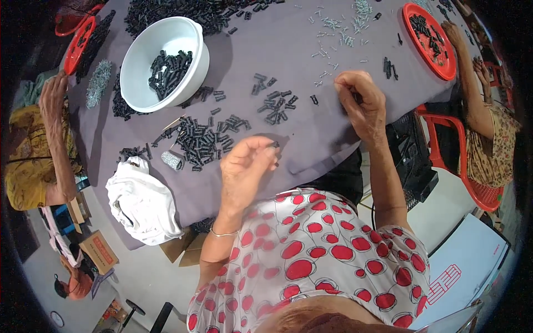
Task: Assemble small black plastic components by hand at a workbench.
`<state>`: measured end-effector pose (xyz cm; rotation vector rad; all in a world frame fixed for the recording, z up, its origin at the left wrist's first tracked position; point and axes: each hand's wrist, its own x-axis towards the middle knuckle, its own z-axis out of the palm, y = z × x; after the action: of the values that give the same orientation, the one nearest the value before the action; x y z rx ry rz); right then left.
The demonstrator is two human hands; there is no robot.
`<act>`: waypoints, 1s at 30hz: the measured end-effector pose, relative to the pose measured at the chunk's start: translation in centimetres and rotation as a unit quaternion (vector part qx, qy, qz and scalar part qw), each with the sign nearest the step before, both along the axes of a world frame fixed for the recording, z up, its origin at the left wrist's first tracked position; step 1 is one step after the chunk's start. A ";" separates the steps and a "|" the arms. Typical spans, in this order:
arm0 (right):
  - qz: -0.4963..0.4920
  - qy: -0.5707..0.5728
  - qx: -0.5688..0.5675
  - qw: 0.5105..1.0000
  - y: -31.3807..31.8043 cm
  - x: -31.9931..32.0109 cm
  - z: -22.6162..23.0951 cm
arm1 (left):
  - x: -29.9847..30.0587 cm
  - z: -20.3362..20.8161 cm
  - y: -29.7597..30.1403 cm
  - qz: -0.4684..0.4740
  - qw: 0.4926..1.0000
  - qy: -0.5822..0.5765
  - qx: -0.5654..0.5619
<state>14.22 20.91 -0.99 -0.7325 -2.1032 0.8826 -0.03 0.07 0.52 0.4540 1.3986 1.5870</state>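
My left hand is closed at the table's near side, with a small black plastic piece pinched between thumb and fingertips. Further right, my right hand hovers over the cloth, its fingers pinched together; whatever they hold is hidden or too small to make out. Between the hands lies a loose cluster of black plastic pieces. A denser pile of the same pieces sits left of my left hand. Small silvery screws are scattered beyond my right hand.
A white bowl with black pieces stands at the far left on the grey tablecloth. White cloth lies at the near left edge. At the far right is a red tray. Other people's arms reach in at both sides.
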 end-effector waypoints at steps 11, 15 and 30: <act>0.052 -0.039 0.158 0.985 1.4 -1.4 -0.5 | 0.0 0.3 0.1 0.002 1.000 -0.007 0.003; 0.041 -0.154 0.178 0.971 1.2 -1.4 -0.1 | 0.1 0.2 0.2 0.000 1.000 0.009 0.008; 0.086 -0.012 0.129 0.988 -1.3 -1.7 0.1 | 0.0 -0.3 2.0 0.041 0.753 0.654 -0.058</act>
<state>12.54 19.60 -0.93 -0.4327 -2.2728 0.6750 0.00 2.12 0.21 1.6475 2.5153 1.1329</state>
